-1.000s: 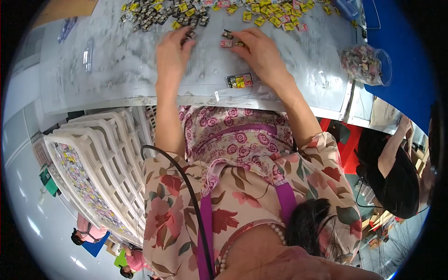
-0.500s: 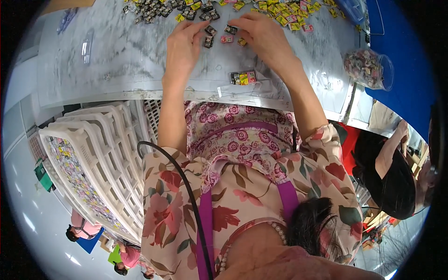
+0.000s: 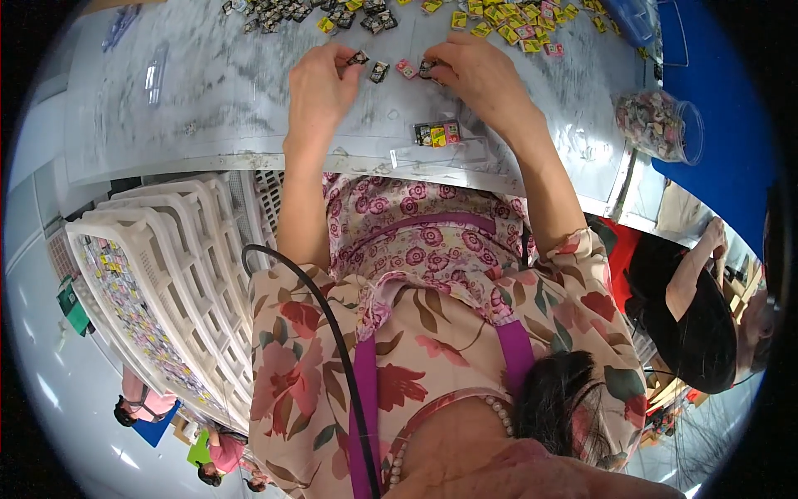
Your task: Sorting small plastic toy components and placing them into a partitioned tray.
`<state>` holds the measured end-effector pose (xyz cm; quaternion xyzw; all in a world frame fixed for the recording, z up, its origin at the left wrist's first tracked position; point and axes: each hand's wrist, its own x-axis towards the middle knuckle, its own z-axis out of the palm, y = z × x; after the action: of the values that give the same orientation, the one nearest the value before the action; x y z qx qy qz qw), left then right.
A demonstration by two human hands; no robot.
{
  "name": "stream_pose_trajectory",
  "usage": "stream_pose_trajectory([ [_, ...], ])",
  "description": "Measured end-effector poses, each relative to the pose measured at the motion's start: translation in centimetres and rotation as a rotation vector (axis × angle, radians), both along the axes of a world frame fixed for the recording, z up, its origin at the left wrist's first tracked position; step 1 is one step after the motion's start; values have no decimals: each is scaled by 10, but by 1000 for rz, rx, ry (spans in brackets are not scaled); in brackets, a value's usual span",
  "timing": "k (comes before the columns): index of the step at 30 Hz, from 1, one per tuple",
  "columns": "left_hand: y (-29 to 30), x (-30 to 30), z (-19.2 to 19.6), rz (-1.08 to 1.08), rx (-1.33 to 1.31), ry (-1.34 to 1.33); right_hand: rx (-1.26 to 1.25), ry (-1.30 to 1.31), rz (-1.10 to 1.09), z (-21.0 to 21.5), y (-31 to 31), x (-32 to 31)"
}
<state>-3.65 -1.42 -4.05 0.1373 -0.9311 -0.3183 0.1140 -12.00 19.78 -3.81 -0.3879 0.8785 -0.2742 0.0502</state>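
Observation:
My left hand (image 3: 320, 87) pinches a small black packet (image 3: 358, 58) between thumb and fingertips, just above the table. Thumb and fingers of my right hand (image 3: 490, 83) close on another black packet (image 3: 426, 70), partly covered by the fingertips. Between the hands lie a loose black packet (image 3: 379, 72) and a pink packet (image 3: 406, 68). Nearer the table's front edge, a short row of black, yellow and pink packets (image 3: 437, 134) sits by a clear plastic tray (image 3: 465, 151). Whether the row is inside it I cannot tell.
Piles of black packets (image 3: 278, 12) and yellow and pink packets (image 3: 519, 25) lie at the back of the table (image 3: 224, 108). A clear jar of packets (image 3: 657, 125) lies at the right edge. White crates (image 3: 158, 241) stand left below. Other people are farther off.
My left hand has picked up a black packet, and the right has closed on another. The pink packet has shifted slightly; the yellow one beside my right fingers no longer shows.

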Motion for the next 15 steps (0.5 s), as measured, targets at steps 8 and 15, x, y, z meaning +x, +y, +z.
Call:
stream_pose_trajectory([
  [8,14,9,15,-3,28,-51,-123,146,166,-15,-16,-4],
  [15,2,8,5,-255,44,-52,-203,-50,94,-13,-4,-5],
])
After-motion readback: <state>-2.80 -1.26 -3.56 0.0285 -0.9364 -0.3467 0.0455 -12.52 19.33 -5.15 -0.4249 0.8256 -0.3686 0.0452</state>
